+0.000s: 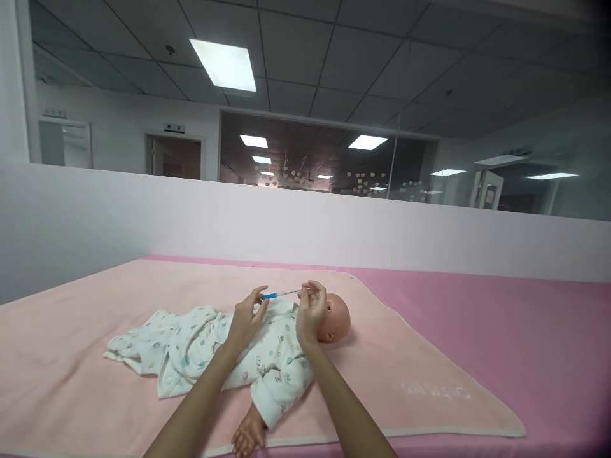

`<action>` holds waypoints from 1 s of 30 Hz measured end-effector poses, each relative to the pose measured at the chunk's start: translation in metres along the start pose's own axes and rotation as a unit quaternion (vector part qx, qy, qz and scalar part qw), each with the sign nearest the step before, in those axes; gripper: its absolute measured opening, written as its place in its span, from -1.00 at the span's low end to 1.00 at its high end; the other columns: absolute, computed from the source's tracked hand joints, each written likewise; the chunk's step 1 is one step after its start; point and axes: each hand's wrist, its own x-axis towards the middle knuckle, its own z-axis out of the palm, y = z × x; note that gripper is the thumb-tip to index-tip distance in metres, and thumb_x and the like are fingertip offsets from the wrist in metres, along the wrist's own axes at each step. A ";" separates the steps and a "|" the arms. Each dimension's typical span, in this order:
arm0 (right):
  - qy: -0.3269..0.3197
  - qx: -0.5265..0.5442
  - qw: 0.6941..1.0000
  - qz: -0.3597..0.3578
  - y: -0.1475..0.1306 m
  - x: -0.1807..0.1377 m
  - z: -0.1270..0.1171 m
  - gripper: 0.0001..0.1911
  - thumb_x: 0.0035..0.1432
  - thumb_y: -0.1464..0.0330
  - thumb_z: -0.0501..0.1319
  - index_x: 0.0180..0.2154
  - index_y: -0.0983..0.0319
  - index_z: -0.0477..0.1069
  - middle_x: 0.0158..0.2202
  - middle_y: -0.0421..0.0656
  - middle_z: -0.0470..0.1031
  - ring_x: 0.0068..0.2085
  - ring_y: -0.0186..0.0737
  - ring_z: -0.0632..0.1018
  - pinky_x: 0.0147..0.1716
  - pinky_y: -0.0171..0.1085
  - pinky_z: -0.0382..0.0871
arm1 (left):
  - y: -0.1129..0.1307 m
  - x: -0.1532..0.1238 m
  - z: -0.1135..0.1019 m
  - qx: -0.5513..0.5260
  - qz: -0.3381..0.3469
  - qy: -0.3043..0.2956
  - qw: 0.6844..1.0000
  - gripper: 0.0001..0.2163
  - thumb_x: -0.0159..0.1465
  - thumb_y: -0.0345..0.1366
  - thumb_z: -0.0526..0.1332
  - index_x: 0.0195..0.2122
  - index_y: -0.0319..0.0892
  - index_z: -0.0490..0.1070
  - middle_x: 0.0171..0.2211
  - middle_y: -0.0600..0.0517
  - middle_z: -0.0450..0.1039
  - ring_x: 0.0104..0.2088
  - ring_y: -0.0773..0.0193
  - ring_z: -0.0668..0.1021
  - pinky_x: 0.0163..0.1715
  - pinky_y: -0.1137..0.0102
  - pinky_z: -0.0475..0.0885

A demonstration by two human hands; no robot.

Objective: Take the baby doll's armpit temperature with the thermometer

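A thin, clear thermometer (287, 292) with a blue end is held level above the chest of a baby doll (337, 318). My left hand (248, 318) pinches the blue end between thumb and fingers. At the other end, the fingers of my right hand (311, 310) close on the clear tip, close to the doll's face and hiding part of it. The doll lies on its back in a white patterned gown (281, 343), head to the right. One of its arms stretches toward me, the brown doll hand (249, 432) resting near the blanket's front edge.
Under the doll spreads a peach blanket (420, 375) with a pale border, over a pink surface (539, 337). A low white wall (305, 222) runs behind, topped by a large window (329, 152).
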 end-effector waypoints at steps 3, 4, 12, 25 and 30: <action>-0.033 -0.004 0.999 0.003 0.007 -0.008 0.005 -0.79 0.06 0.37 0.04 -0.20 0.24 0.22 -0.33 -0.15 0.37 -0.35 -0.34 0.43 -0.35 -0.32 0.34 | -0.017 0.006 -0.003 -0.154 -0.110 -0.008 0.982 -0.71 0.07 -0.16 0.15 -0.23 -0.21 0.38 -0.45 0.00 0.42 -0.38 0.26 0.45 -0.31 0.38 0.33; -0.049 -0.017 0.999 0.000 0.010 -0.010 0.006 -0.79 0.05 0.38 0.05 -0.20 0.24 0.22 -0.34 -0.15 0.37 -0.36 -0.34 0.43 -0.35 -0.32 0.34 | -0.022 0.008 -0.004 -0.208 -0.146 -0.003 0.967 -0.70 0.03 -0.17 0.18 -0.24 -0.22 0.39 -0.46 0.01 0.42 -0.40 0.29 0.45 -0.32 0.39 0.33; -0.119 -0.139 0.983 -0.036 0.027 -0.019 0.005 -0.79 0.04 0.44 0.00 -0.24 0.25 0.28 -0.29 -0.13 0.38 -0.34 -0.31 0.41 -0.30 -0.30 0.31 | -0.039 0.012 -0.008 -0.393 -0.235 0.029 0.889 -0.65 -0.06 -0.21 0.28 -0.23 -0.21 0.36 -0.48 0.07 0.39 -0.52 0.43 0.41 -0.42 0.46 0.30; -0.110 -0.142 0.984 -0.015 0.030 -0.019 0.002 -0.81 0.08 0.43 -0.05 -0.31 0.24 0.30 -0.30 -0.13 0.38 -0.23 -0.27 0.40 -0.20 -0.28 0.26 | -0.031 0.010 -0.010 -0.363 -0.248 0.014 0.898 -0.75 -0.11 -0.30 0.29 -0.37 -0.26 0.43 -0.53 0.05 0.42 -0.51 0.40 0.42 -0.41 0.47 0.30; -0.097 -0.130 0.987 -0.008 0.030 -0.020 0.002 -0.81 0.10 0.38 -0.04 -0.29 0.24 0.30 -0.30 -0.12 0.39 -0.26 -0.26 0.41 -0.27 -0.29 0.29 | -0.036 0.010 -0.008 -0.360 -0.252 0.017 0.898 -0.72 -0.10 -0.28 0.30 -0.34 -0.28 0.45 -0.51 0.02 0.42 -0.52 0.40 0.40 -0.43 0.46 0.31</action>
